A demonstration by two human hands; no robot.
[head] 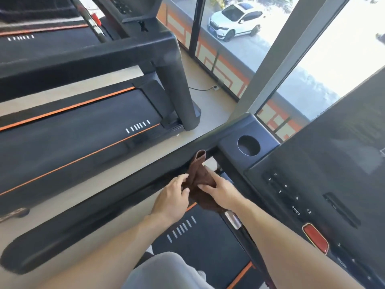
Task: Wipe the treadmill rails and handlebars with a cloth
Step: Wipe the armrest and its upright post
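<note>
A brown cloth (pixel 199 176) is draped over the black left handrail (pixel 108 197) of the treadmill, close to where the rail joins the console. My left hand (pixel 174 198) grips the cloth's left side, fingers curled into the fabric. My right hand (pixel 220 189) lies on the cloth's right side with its fingers pinching the fabric. One end of the cloth hangs over the rail's top; the lower part is hidden under my hands.
The console (pixel 325 176) with a cup holder (pixel 249 146) and red stop button (pixel 315 237) fills the right. Below lies the black belt (pixel 200 243). A second treadmill (pixel 83 132) stands to the left, windows beyond.
</note>
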